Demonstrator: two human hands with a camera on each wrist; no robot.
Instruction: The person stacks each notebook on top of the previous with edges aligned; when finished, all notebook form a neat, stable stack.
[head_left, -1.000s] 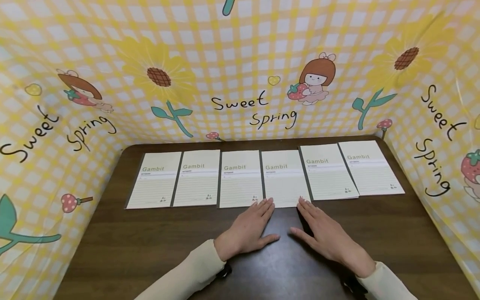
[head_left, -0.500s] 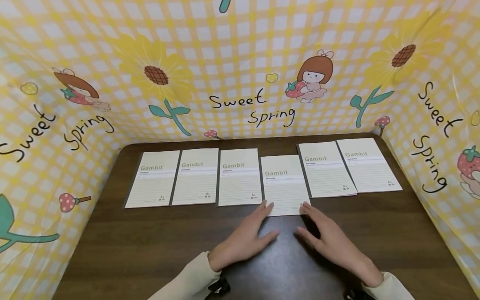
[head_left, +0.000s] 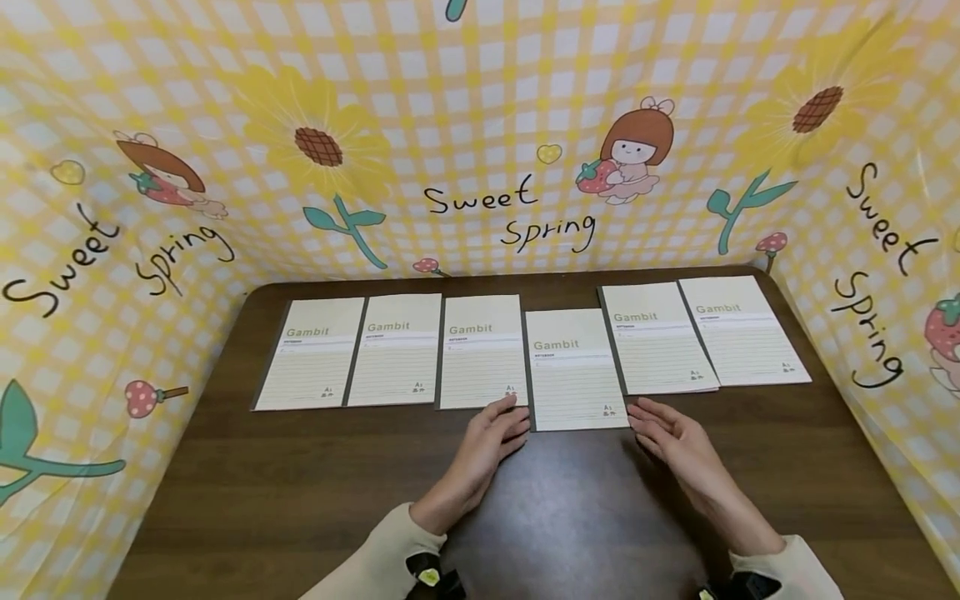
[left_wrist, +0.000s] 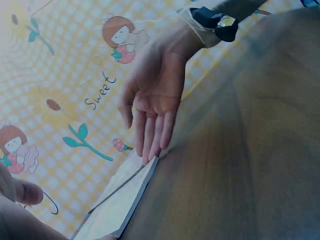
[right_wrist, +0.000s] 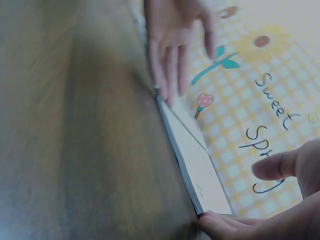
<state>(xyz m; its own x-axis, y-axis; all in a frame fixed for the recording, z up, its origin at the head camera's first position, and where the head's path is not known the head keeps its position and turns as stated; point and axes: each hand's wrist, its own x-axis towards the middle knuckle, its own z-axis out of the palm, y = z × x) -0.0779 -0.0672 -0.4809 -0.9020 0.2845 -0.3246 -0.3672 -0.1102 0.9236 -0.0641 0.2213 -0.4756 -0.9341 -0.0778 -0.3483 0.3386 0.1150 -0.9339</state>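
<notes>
A cream notebook (head_left: 576, 392) marked "Gambit" lies flat, pulled a little nearer the person than its neighbours. At its lower left corner is my left hand (head_left: 480, 454), palm inward, the fingertips touching or very near the dark spine edge. The right hand (head_left: 686, 458) stands at the lower right corner, its fingertips against or close beside the edge. In the left wrist view, the facing right hand (left_wrist: 157, 90) has nearly straight fingers that reach the notebook's corner. The right wrist view shows the left hand (right_wrist: 175, 45) likewise extended. Neither hand curls round the notebook.
Three matching notebooks lie to the left, the nearest one (head_left: 480, 367) beside the left fingertips. Two more, including a slightly slanted one (head_left: 660, 350), lie to the right. Beneath is a dark wooden table (head_left: 300, 483). A yellow checked cloth (head_left: 465, 125) walls the back and sides.
The middle notebook has slid toward the person, out of line with the others. Both hands have moved from its front corners outward to its left and right sides.
</notes>
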